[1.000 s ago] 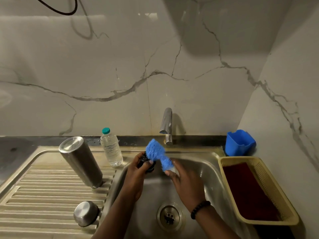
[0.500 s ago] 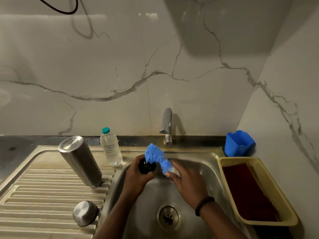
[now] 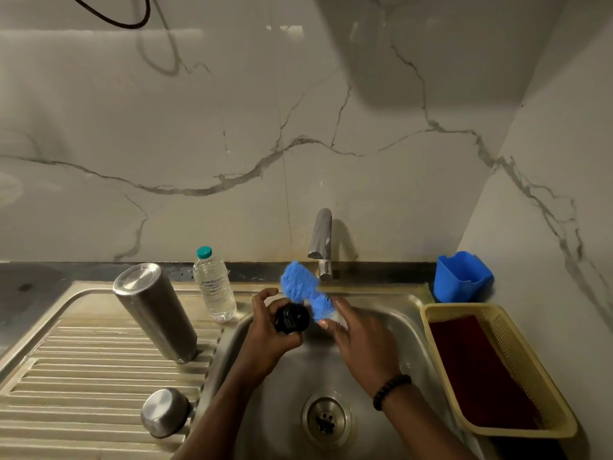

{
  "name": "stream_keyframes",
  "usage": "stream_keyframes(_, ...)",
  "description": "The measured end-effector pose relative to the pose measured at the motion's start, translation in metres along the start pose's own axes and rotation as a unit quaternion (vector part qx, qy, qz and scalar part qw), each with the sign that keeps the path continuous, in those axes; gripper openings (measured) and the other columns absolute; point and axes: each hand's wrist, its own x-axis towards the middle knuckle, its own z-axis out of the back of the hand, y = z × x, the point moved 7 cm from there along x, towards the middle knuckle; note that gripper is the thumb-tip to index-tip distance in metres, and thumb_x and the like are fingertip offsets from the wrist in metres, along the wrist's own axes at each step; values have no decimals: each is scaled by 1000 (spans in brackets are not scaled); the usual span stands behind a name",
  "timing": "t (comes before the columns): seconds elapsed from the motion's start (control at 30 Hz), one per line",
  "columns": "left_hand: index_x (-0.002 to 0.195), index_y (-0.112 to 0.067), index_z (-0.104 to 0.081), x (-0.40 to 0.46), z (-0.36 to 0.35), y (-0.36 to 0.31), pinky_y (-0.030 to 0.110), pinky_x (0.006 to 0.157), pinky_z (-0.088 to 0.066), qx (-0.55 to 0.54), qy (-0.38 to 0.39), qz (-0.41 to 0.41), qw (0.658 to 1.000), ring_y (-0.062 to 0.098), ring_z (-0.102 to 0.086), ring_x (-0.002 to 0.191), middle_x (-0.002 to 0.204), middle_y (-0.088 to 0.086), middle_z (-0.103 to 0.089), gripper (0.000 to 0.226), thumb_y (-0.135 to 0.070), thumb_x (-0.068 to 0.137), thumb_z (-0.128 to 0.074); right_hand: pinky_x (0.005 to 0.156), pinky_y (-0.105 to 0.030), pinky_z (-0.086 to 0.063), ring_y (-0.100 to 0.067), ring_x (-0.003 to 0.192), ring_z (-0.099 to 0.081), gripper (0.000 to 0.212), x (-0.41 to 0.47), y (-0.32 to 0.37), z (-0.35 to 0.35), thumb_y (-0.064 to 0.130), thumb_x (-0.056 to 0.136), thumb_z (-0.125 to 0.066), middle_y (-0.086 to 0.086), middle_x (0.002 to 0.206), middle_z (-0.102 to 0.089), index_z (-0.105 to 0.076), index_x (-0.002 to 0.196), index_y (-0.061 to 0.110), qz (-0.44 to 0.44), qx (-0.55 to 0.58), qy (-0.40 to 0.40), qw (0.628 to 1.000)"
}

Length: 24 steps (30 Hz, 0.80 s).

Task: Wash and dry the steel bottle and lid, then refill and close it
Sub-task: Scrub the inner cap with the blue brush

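Blue sponge [image 3: 306, 292] has lifted off the black lid [image 3: 292, 318]: your right hand [image 3: 360, 343] pinches it, your left hand [image 3: 270, 336] grips the lid over the sink [image 3: 381, 303], so scrubbing seems nearly done. Steel bottle [image 3: 156, 312] waits inverted on the drainboard [image 3: 83, 366].

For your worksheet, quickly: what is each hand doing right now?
Left hand: closed, gripping the round black plastic lid part.
Right hand: closed, holding the fluffy blue scrubbing sponge.
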Motion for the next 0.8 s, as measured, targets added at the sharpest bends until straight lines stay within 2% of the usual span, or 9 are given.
stream_keyframes(0.07, 134, -30, -26, 1, 0, 1, 34, 87, -58, -20, 6, 7, 1000, 21, -69, 109, 120, 3, -68, 83, 8, 77, -71, 69, -11, -39, -4, 99, -60, 46, -6, -2, -4, 46, 97, -49, 8, 117, -66, -44, 140, 32, 9, -14, 26, 1000)
stream_keyframes(0.1, 133, -31, -26, 0, -2, 1, 35, 88, -58, -19, 10, 9, 1000, 22, -69, 108, 119, 6, -69, 82, 9, 77, -71, 71, -13, -42, -5, 98, -60, 46, -7, -4, -4, 47, 97, -48, 7, 117, -66, -43, 141, 32, 3, -24, 28, 999)
stream_keyframes(0.23, 131, -28, -35, -5, -17, 3, 37, 91, -57, -63, 14, 21, 998, 22, -68, 108, 116, 5, -70, 67, 2, 82, -70, 58, -5, -36, 7, 76, -51, 41, -4, -18, -3, 44, 97, -50, 16, 100, -60, -46, 135, 32, -62, 19, -10, 998)
stream_keyframes(0.37, 120, -19, -54, -1, -14, 8, 41, 89, -57, -187, -52, 62, 979, 27, -69, 108, 117, 10, -69, 41, -17, 81, -67, 66, 0, -36, 9, 88, -52, 42, -11, -17, 2, 44, 95, -54, 20, 107, -60, -48, 135, 32, -57, 91, -35, 994)
stream_keyframes(0.43, 121, -12, -54, 3, -13, 7, 42, 88, -56, -222, -65, 72, 970, 29, -69, 109, 117, 13, -70, 33, -15, 90, -63, 66, 1, -34, 10, 84, -49, 41, -16, -16, 0, 41, 95, -54, 21, 104, -55, -49, 135, 31, -59, 90, -29, 994)
stream_keyframes(0.5, 122, -6, -52, 4, -16, 8, 38, 83, -57, -250, -66, 83, 962, 30, -69, 108, 119, 18, -69, 24, -7, 98, -51, 62, -1, -35, 10, 76, -48, 36, -16, -19, -1, 42, 96, -53, 21, 97, -57, -52, 130, 31, -74, 81, -36, 993)
stream_keyframes(0.57, 124, -5, -51, 3, -19, 9, 39, 83, -57, -272, -65, 97, 955, 32, -69, 108, 119, 19, -68, 25, -8, 101, -42, 62, -1, -36, 11, 76, -50, 36, -15, -20, -1, 44, 95, -52, 19, 100, -61, -52, 129, 32, -81, 85, -51, 992)
stream_keyframes(0.7, 130, -6, -54, 7, -15, 13, 42, 89, -52, -303, -90, 120, 941, 29, -69, 107, 119, 17, -69, 35, -22, 105, -35, 73, -3, -39, 9, 91, -54, 42, -19, -14, -9, 49, 93, -52, 19, 110, -63, -51, 133, 34, -51, 109, -24, 992)
stream_keyframes(0.8, 133, -9, -54, 5, -12, 20, 38, 86, -51, -308, -120, 143, 933, 24, -67, 105, 113, 12, -73, 43, -34, 105, -33, 69, -9, -40, 6, 86, -53, 42, -17, -22, -10, 49, 94, -51, 16, 107, -66, -50, 133, 33, -73, 66, -32, 995)
